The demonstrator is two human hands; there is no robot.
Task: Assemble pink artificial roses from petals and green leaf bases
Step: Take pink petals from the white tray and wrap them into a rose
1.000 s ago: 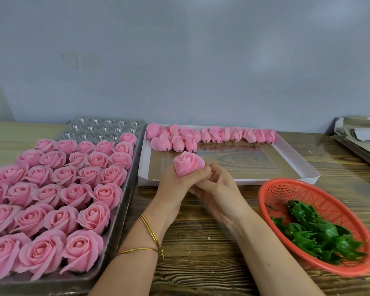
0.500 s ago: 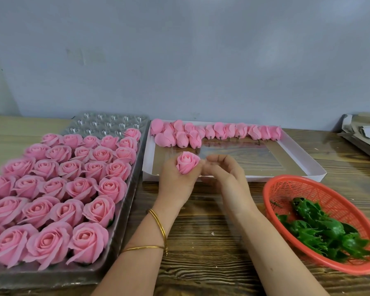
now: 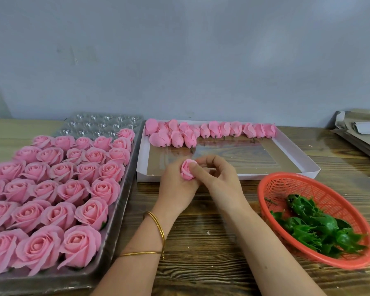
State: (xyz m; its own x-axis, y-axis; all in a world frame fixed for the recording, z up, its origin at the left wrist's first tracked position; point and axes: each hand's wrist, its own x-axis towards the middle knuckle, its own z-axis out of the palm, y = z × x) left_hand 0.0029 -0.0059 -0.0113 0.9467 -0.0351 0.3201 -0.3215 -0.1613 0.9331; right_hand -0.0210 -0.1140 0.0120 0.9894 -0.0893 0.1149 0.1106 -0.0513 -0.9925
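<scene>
Item: pink rose bud (image 3: 186, 172), held over the front wall of the white tray (image 3: 265, 175). Your left hand (image 3: 175, 188) cups it from below, fingers curled round it. Your right hand (image 3: 221, 178) has closed in since half a second ago. Its thumb now presses on the bud's right side with the forefinger arched above, where before the fingertips only met its edge.

Stock:
- Row of buds (image 3: 214, 130) along the tray's far wall.
- Finished roses (image 3: 73, 189) in the clear tray (image 3: 118, 218), left of the white tray.
- Green leaf bases (image 3: 314, 227) in the red basket (image 3: 263, 189), right of its near corner.
</scene>
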